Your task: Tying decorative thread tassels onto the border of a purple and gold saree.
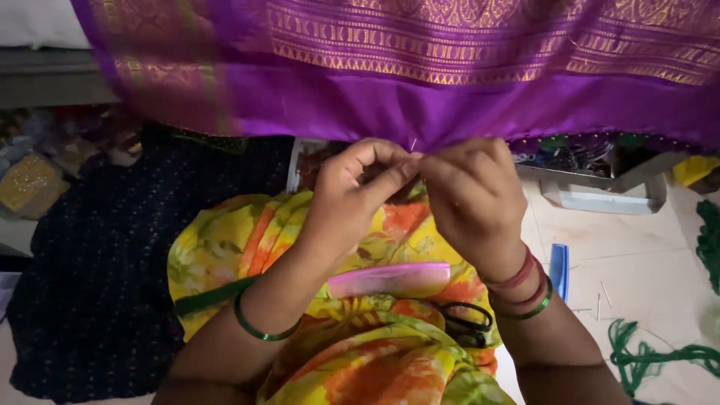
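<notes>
Standing just behind this person's shoulder, so near stuff first: bottom of the frame is a lap covered in bright yellow-orange floral cloth (375, 360), with a pink comb (390, 280) lying across it and black-handled scissors (461, 321) just below and right of the comb.

Move up to the middle of the frame and both hands meet. The left hand (352, 199) has thumb and forefinger pinched shut on the hem of the purple fabric (360, 97), and the right hand (472, 195) is closed on the same spot, fingertips touching the left ones. A thin sliver sticks up between them, maybe a needle or a thread end, too small to call.

What could go sideways, I reckon: the cloth hangs loose, so a slip of either pinch would drop the edge. If that is a needle, fingers this tight together could get pricked. Those scissors so close could snag too.

The fabric itself fills the top of the frame, vivid purple with a sheen and bands of gold woven border, draped with its lower edge at the fingertips.

Further out: dark blue cloth (97, 270) at left, green yarn (652, 356) on the tile floor (630, 255) at lower right.
</notes>
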